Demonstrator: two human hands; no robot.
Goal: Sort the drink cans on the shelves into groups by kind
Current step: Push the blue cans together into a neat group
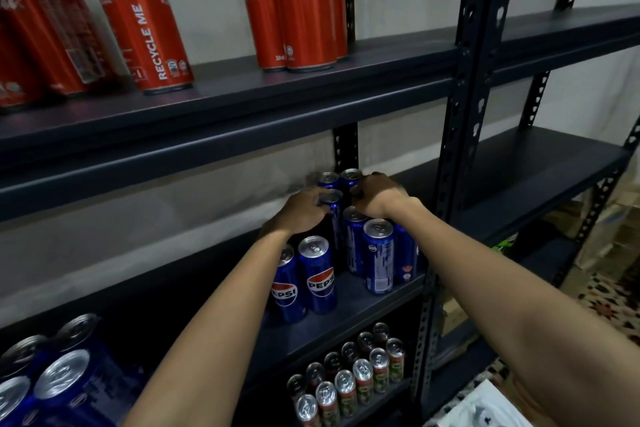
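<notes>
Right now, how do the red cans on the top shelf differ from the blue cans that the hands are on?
The red Coca-Cola cans stand on the upper shelf, untouched; the blue Pepsi cans stand one shelf lower. The red cans show their sides and bases, the blue ones their silver tops. The left hand and the right hand both grip blue cans at the back. Both kinds are slim, upright and grouped by kind.

Blue Pepsi cans (320, 274), red Coca-Cola cans (304, 7)
</notes>
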